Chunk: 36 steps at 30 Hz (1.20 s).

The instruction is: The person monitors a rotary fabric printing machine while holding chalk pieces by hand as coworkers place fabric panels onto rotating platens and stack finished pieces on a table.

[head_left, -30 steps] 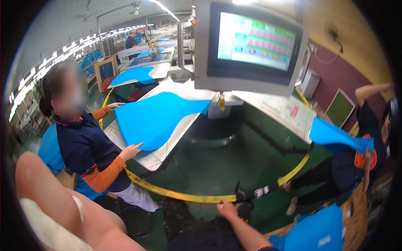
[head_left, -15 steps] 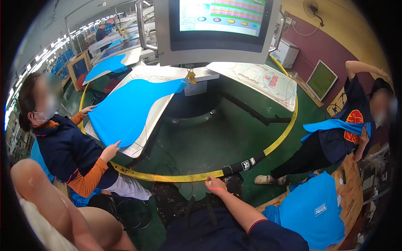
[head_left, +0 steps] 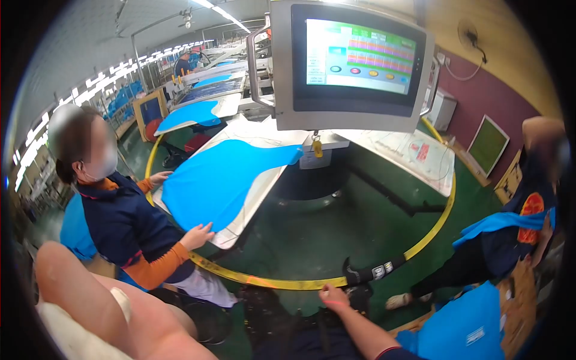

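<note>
My right hand (head_left: 333,297) is closed, fingers curled, just on my side of the yellow ring rail (head_left: 282,284) and near its black section. Whether it holds anything is hidden. At the lower left a bent bare arm (head_left: 90,300) is very close to the camera, and I cannot see my left hand. Beyond the rail lies a blue fabric piece (head_left: 216,180) on a white board (head_left: 264,189). A co-worker on the left has both hands on this fabric's edges. Above hangs a control screen (head_left: 360,63), with a yellow tag below it.
Another white board (head_left: 414,159) with red lettering reaches out on the right. A second co-worker there holds blue fabric (head_left: 501,227). Blue fabric with a white print (head_left: 462,327) lies on a wooden table (head_left: 521,312) at the lower right. More boards with blue pieces stand behind.
The view has turned left and tilted up slightly, so most things sit farther right and lower. My right hand stays closed near the rail. The left co-worker's hands remain on the fabric.
</note>
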Available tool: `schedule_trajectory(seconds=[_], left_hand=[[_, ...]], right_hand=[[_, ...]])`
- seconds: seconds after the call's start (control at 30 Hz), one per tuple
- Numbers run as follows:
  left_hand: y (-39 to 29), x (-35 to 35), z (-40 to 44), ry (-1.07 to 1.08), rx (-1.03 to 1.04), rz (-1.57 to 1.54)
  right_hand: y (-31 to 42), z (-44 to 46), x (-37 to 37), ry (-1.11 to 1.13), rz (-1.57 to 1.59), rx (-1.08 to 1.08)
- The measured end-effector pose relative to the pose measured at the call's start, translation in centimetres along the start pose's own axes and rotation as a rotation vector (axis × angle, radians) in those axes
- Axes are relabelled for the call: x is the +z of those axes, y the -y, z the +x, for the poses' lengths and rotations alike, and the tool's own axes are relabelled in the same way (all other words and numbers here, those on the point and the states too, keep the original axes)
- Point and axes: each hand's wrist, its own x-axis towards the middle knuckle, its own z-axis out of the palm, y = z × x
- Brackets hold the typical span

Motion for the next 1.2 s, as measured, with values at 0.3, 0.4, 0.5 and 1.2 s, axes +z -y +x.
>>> schedule_trajectory(seconds=[0.3, 0.4, 0.5, 1.2], left_hand=[[-0.4, 0.5, 0.3, -0.014, -0.009, 0.024], [-0.3, 1.1, -0.2, -0.033, -0.047, 0.010], [-0.4, 1.4, -0.2, -0.052, -0.082, 0.011], [-1.2, 14.8, -48.5, 0.885, -1.518, 0.211]], right_hand=[[0.4, -0.5, -0.7, 0.066, 0.063, -0.049], [-1.2, 0.4, 0.9, 0.003, 0.038, -0.067], [-0.2, -1.4, 0.1, 0.036, 0.036, -0.019], [-0.3, -0.1, -0.8, 0.025, 0.108, -0.033]])
